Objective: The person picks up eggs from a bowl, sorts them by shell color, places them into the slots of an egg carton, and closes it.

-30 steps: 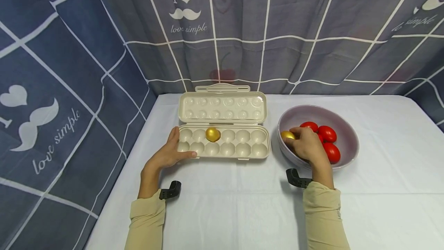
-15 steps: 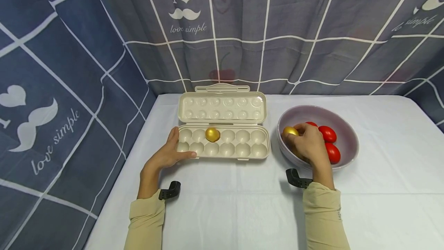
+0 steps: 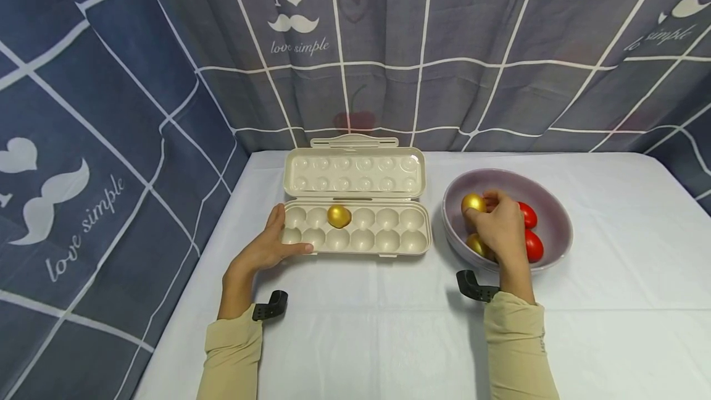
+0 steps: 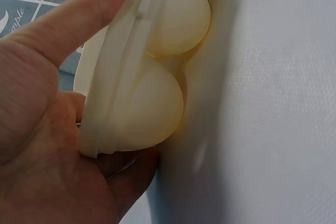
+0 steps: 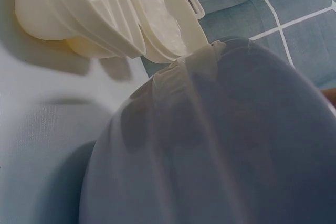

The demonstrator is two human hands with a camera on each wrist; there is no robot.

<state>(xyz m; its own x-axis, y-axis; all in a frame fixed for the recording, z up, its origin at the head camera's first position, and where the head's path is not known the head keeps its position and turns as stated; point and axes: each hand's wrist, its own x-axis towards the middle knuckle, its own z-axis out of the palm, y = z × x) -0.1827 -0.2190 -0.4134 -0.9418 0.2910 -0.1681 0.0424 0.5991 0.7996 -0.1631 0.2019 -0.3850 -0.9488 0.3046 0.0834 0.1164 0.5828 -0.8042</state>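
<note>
A cream egg box (image 3: 344,254) lies with its lid (image 3: 355,171) folded back, one gold egg (image 3: 339,216) sitting in its rear row. My left hand (image 3: 265,244) grips the box's left end; in the left wrist view the thumb (image 4: 79,17) lies along the rim and fingertips reach under the cups. Inside the mauve bowl (image 3: 547,202), my right hand (image 3: 500,224) pinches a gold egg (image 3: 473,203) between thumb and fingers. Another gold egg (image 3: 478,244) lies below that hand, and red eggs (image 3: 534,245) sit to its right, partly hidden. The bowl's wall (image 5: 210,150) blocks the right wrist view.
A white cloth (image 3: 383,332) covers the table. Behind it hangs a grey-blue checked curtain (image 3: 383,36), close to the lid's back edge. The bowl stands just right of the egg box with a narrow gap between them.
My right hand has taken a gold egg between its fingers and raised it slightly, towards the back of the bowl, uncovering another gold egg below. The left hand keeps its place on the box.
</note>
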